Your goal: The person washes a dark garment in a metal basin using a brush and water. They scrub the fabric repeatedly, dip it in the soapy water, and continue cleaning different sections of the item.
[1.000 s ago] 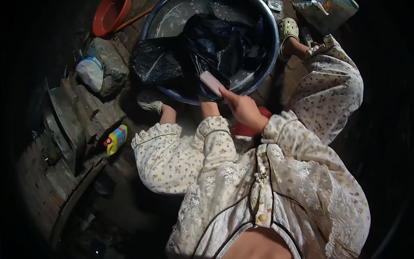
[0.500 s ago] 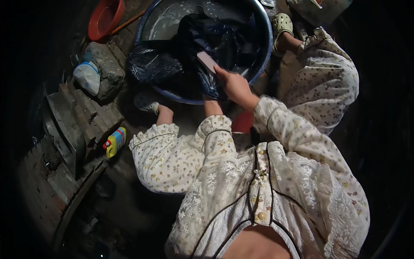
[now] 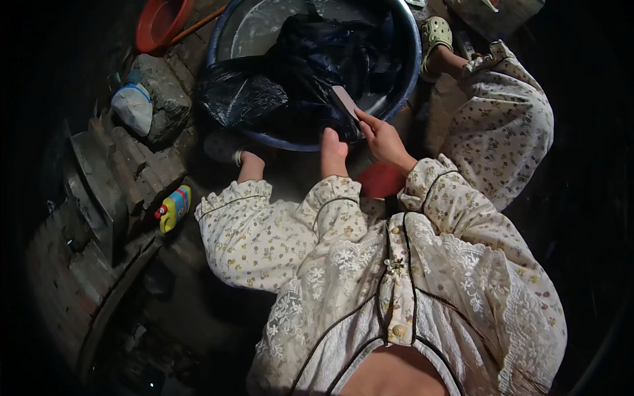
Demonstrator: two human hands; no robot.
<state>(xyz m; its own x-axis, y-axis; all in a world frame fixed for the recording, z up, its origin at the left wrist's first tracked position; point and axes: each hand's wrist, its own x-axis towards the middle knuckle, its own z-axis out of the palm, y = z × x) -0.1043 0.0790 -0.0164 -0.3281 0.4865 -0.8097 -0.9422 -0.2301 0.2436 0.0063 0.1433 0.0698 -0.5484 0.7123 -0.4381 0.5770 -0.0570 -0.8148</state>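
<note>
The right hand (image 3: 385, 140) is clamped on a pale pink oblong block (image 3: 344, 103), thumb and fingers at its near end; the block slants up and to the left from the hand, its far end over the dark wet cloth (image 3: 323, 63); its underside is out of sight. The left hand (image 3: 335, 146) is just beside the right, a small gap between them, at the near rim of the blue basin (image 3: 415, 66); it is against the cloth's near edge, but its fingers are partly hidden, so I cannot tell whether they are closed on it.

The cloth lies bunched in the basin, glossy and creased — one broad fold spreads over to the left rim; cloudy, sudsy water (image 3: 257, 33) shows behind it.

To the left are a red bowl (image 3: 160, 26) with a wooden stick (image 3: 198, 26) beside it, a grey stone (image 3: 166, 99) with a white bundle (image 3: 133, 107) against it, and — nearer the person — a yellow bottle (image 3: 174, 211); a green clog (image 3: 436, 36) is on the person's right foot, near the basin.
</note>
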